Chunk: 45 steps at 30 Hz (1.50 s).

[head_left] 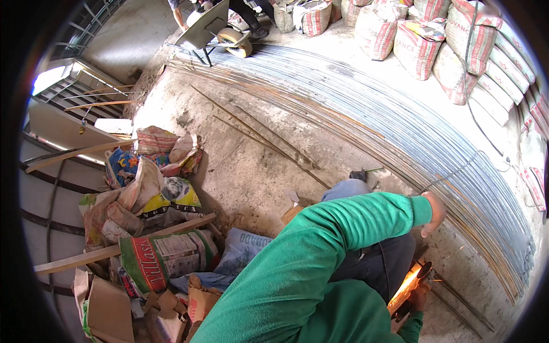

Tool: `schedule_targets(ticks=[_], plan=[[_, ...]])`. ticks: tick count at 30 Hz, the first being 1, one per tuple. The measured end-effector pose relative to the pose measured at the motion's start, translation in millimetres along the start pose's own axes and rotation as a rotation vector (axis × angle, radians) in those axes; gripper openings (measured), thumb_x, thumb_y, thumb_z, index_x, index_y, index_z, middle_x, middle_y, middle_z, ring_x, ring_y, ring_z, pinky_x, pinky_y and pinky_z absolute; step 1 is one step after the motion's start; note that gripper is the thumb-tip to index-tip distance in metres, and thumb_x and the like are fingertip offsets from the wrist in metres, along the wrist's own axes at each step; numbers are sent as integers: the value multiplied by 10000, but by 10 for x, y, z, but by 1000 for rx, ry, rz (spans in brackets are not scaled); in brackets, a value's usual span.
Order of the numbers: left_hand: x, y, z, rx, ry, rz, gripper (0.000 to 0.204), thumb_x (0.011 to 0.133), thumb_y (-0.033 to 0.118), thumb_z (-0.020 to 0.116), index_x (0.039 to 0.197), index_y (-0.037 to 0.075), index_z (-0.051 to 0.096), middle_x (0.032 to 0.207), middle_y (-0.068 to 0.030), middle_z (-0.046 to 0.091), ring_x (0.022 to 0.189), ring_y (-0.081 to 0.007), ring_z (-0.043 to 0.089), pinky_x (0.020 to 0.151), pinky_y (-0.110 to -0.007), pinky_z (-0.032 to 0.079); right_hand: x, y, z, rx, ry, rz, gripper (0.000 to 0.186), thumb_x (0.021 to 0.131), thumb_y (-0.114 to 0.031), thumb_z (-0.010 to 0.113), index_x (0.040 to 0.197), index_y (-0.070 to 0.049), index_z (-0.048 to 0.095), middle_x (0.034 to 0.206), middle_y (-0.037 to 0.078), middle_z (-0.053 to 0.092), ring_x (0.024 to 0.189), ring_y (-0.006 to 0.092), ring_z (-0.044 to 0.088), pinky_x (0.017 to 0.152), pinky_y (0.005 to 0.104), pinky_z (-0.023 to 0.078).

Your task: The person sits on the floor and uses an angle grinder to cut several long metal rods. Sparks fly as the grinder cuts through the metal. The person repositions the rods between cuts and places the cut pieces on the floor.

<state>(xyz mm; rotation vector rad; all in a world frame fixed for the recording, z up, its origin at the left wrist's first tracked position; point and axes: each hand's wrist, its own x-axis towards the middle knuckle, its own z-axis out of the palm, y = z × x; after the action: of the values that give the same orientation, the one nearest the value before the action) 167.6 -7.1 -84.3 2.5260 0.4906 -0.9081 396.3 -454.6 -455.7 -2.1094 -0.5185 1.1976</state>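
My left arm in a green sleeve reaches across to the right. My left hand point(434, 214) closes on a thin steel rod point(457, 168) that rises from the long bundle of steel rods point(400, 126) on the concrete floor. Lower down, my right hand point(420, 297) grips an angle grinder point(416, 281). Orange sparks point(403, 291) spray from its disc where it meets rusty rods point(457, 297) on the ground. My knee in dark trousers point(377, 263) lies between the two hands.
Filled cement sacks point(423, 46) are stacked along the top right wall. A wheelbarrow point(214, 28) and another person's legs stand at the top. A heap of empty sacks point(154, 194), cardboard and wooden planks point(126, 243) lies to the left.
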Motion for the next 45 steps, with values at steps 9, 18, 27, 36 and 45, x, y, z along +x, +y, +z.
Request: schedule_targets(ticks=[9,18,27,36,45], plan=[[82,-265,258,-167,165,93,477,545,432,822,837,63,745,846,-148,703,833,-334,674,692,-470,514,-331,-1122,183,-710,0,-941,263,811,-177,651,1024,-24,633,990,162,639,902,332,608,773,419,501],[-247,-90,-63,-44,36,77,772,665,294,771,1354,63,511,1298,-156,578,1201,-323,549,967,-426,463,-244,-499,87,-922,-31,-647,223,773,-270,717,937,-120,691,850,135,675,758,308,648,654,422,506],[-300,-72,-73,-35,10,50,786,683,283,776,1379,62,485,1331,-138,559,1226,-306,533,1000,-417,450,-620,-1246,277,117,12,265,194,792,-160,718,915,-16,676,825,71,670,694,139,641,602,299,517],[-274,-84,-75,-40,7,56,794,689,279,773,1388,54,470,1366,-133,530,1261,-299,502,1026,-417,426,-374,-873,242,37,24,191,161,755,-138,741,830,-13,672,761,37,661,649,151,611,577,291,482],[-258,-66,-83,-31,24,77,793,691,295,784,1384,63,477,1344,-136,548,1246,-313,512,1020,-427,430,-269,-461,29,527,-69,85,210,853,-188,691,957,-5,677,953,89,678,764,184,645,722,336,524]])
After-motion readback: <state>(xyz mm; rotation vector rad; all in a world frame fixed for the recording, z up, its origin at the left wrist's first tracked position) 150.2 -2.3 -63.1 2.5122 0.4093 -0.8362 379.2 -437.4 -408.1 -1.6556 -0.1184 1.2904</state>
